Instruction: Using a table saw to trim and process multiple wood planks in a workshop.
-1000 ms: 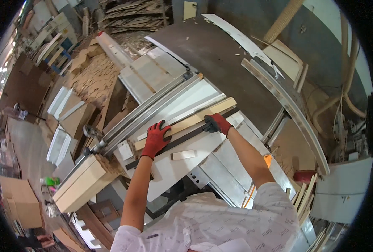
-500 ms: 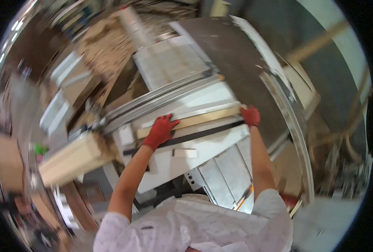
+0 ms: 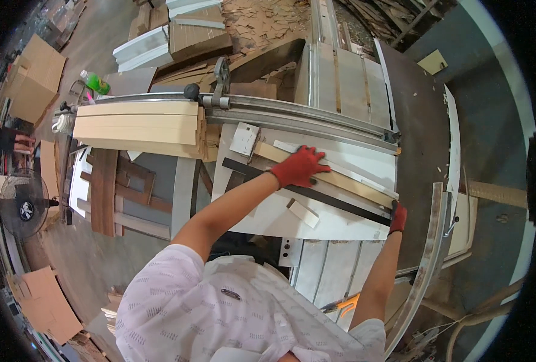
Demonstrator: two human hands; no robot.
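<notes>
Short white offcut (image 3: 304, 213) on white panel (image 3: 347, 229), near dark strip (image 3: 340, 205); knock could shift it. Right gloved hand (image 3: 398, 218) at dark strip's right end, grip unclear. Left gloved hand (image 3: 300, 168), fingers spread, across tan wooden strip (image 3: 363, 189) on panel; uneven pressure might skew it.

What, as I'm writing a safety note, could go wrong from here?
The pale strip, with the left hand over it and the right hand at its end, might slip if pressed unevenly.
The short block, which neither hand holds, could be knocked by the left forearm.
The orange-handled tool beside the right forearm might be nudged if that arm swings inward.
</notes>
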